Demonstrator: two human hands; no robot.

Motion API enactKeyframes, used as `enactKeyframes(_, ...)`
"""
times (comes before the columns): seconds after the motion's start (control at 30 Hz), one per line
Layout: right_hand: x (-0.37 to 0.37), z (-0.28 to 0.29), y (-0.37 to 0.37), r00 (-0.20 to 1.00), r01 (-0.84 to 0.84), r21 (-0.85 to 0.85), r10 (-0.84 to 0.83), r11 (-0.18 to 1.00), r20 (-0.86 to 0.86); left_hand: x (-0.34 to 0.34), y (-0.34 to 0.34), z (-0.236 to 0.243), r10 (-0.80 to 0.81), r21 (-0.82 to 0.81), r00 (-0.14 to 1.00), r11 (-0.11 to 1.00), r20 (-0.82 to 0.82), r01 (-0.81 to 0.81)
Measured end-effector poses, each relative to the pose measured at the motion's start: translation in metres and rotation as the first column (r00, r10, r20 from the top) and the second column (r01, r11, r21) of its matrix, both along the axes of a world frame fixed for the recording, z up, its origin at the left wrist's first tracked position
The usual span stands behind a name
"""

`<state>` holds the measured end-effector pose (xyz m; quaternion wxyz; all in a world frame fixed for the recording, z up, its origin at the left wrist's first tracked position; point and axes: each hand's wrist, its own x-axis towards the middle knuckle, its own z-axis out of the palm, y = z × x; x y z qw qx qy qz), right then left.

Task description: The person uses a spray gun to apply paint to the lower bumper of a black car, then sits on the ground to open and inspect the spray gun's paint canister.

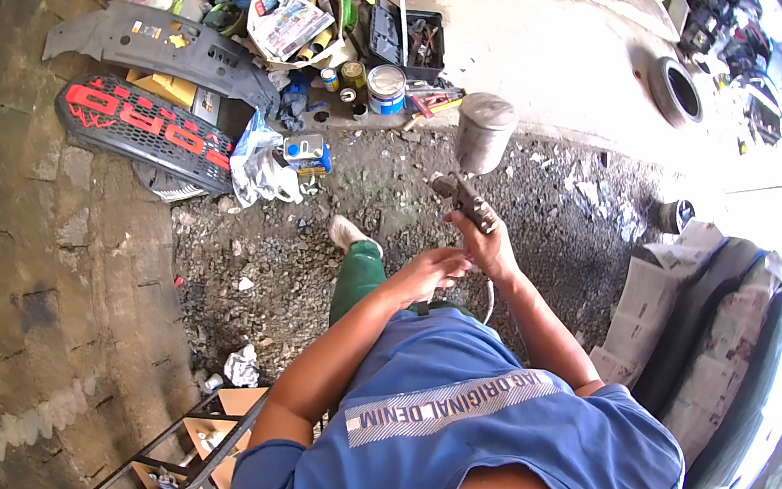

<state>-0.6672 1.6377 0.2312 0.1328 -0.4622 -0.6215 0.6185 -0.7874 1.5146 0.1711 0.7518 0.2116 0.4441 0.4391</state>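
Holding hand: right hand (488, 248), its grip clamped round the handle of a metal spray gun (472, 202).
Spray gun: 1 o'clock from the left hand (428, 275), held above gravel (564, 219).
Left hand: fingers half curled; cannot tell whether they clasp anything.
Cup (488, 132): atop, toward 1 o'clock; rigid, probably top-heavy if filled.
Hose (491, 302): toward 6 o'clock, likely flexible, slight drag.
Best hold: handle, wrist firm; smooth metal may slip.
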Motion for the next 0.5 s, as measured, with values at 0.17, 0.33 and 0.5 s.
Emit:
enactKeyframes(0.17, -0.063, 0.044, 0.054, 0.978, 0.052, -0.003, -0.052, 0.999, -0.203, -0.046, 0.072, 0.000, -0.017, 0.123, 0.971, 0.992, 0.238, -0.013)
enactKeyframes(0.33, -0.124, 0.071, 0.101, 0.958, 0.102, -0.094, -0.123, 0.990, -0.261, -0.124, 0.136, 0.029, -0.133, 0.258, 0.981, 0.962, 0.140, 0.093)
enactKeyframes(0.5, -0.184, 0.082, 0.125, 0.949, 0.176, 0.043, -0.158, 0.983, -0.271, -0.172, 0.167, 0.038, -0.044, 0.327, 0.997, 0.943, -0.068, 0.064)
